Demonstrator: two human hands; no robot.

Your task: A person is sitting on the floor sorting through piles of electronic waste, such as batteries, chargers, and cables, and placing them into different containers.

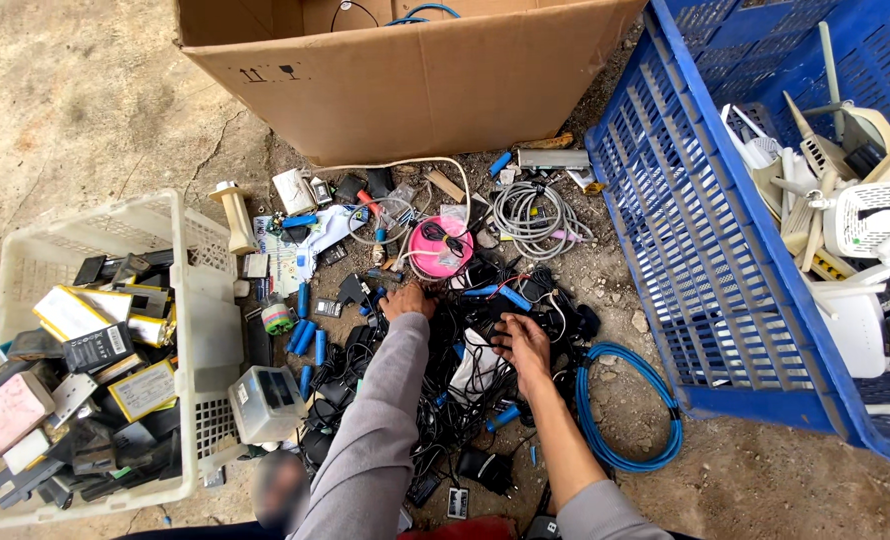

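Both hands are down in the tangle of black cables (465,330) on the ground: the left hand (406,301) rests fingers-down near the pink reel (440,247), and the right hand (522,345) is curled into the cords, though I cannot tell what it grips. A tug could snag the knot and drag the blue batteries (308,336) around.

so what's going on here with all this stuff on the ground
A person crouches over a heap of black chargers and cables on bare ground. The left hand reaches in near a pink round case; the right hand digs into the tangle. Whether either grips anything is unclear. A white basket of phone batteries sits to the left, a blue crate with white routers to the right, and a cardboard box beyond.
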